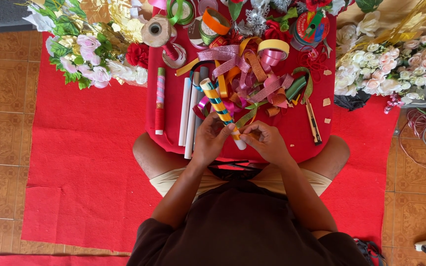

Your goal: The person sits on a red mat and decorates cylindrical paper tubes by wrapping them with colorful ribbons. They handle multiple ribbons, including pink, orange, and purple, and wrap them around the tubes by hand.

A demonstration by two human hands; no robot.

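A person sits on a red cloth [85,162] on the floor, and both hands meet over a small red table [292,133].

The left hand [212,140] and the right hand [267,140] hold a white stick [221,112]. The stick has yellow and green ribbon wound around it in stripes. It leans up and away from the person, with its top end over the pile of ribbons [252,79]. Its bottom end is still bare white and pokes out between the two hands.

The left hand's fingers are curled around the stick from the left side. The right hand's fingers are pinched close together, right next to the bare end. They may be holding the loose end of the ribbon, but it is too small to see well.

Just left of the hands lie plain white sticks [188,111] side by side. A stick wrapped in pink and red [159,101] lies further left. A cutter knife [313,123] lies to the right of the hands. Ribbon rolls [273,49] sit at the far side of the table. Fake flowers [89,49] lie at both top corners.
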